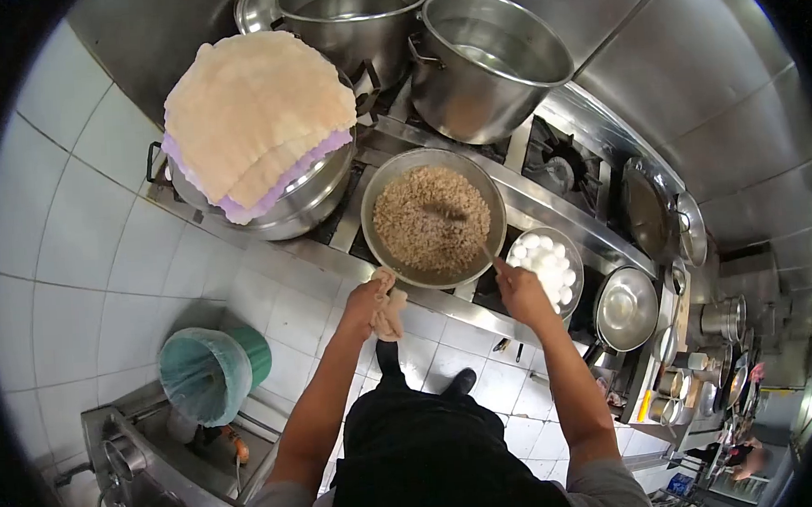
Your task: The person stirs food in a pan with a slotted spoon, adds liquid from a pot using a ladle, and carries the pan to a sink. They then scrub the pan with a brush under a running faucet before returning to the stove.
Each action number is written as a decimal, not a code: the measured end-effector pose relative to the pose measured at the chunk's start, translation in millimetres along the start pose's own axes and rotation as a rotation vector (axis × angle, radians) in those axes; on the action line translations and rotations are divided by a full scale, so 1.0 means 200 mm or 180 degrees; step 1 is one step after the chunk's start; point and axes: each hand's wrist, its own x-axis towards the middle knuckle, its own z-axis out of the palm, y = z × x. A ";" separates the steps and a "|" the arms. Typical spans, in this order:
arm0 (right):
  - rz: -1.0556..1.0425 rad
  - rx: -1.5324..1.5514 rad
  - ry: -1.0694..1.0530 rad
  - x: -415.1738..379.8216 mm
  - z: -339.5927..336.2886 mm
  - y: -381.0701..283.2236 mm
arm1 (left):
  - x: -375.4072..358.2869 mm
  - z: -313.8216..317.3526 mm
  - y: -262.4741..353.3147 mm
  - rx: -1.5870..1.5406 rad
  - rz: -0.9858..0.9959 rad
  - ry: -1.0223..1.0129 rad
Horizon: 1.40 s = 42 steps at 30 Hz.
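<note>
A wide metal pan [380, 246] full of crumbly brown ground meat [422, 218] sits on the stove in front of me. My right hand [524, 295] is closed round the handle of a cooking spoon, whose dark head [450, 212] lies in the meat. At the pan's near left edge, my left hand [365, 309] grips a beige cloth [388, 315]. Whether that hand also holds a pan handle under the cloth is hidden. Just right of the pan stands a bowl of peeled eggs [546, 263], close to my right hand.
Two large stockpots [355, 36] [473, 98] stand at the back. Left is a big pot [307, 208] covered by beige and purple cloths [256, 114]. An empty-looking frying pan [626, 308] is at right. A lined green bin [206, 374] and sink [161, 491] are lower left. Another person [743, 461] is far right.
</note>
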 end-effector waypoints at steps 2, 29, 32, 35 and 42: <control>0.0026 -0.0037 0.0119 0.01 -0.04 0.01 | 0.01 0.00 -0.02 -0.0087 0.0045 -0.0088; 0.0675 -0.0094 0.0720 0.07 0.42 0.28 | -0.03 0.02 0.02 -0.0091 -0.0068 -0.0270; 0.0472 0.0664 0.1172 -0.09 0.74 0.14 | 0.03 -0.03 -0.02 0.0039 -0.0139 -0.0061; 0.0629 0.1036 0.0814 -0.11 0.68 0.04 | 0.05 -0.05 -0.03 0.0197 -0.0159 -0.0025; -0.0218 0.0181 0.0210 -0.12 0.02 0.12 | 0.02 -0.03 0.00 0.0082 -0.0087 -0.0101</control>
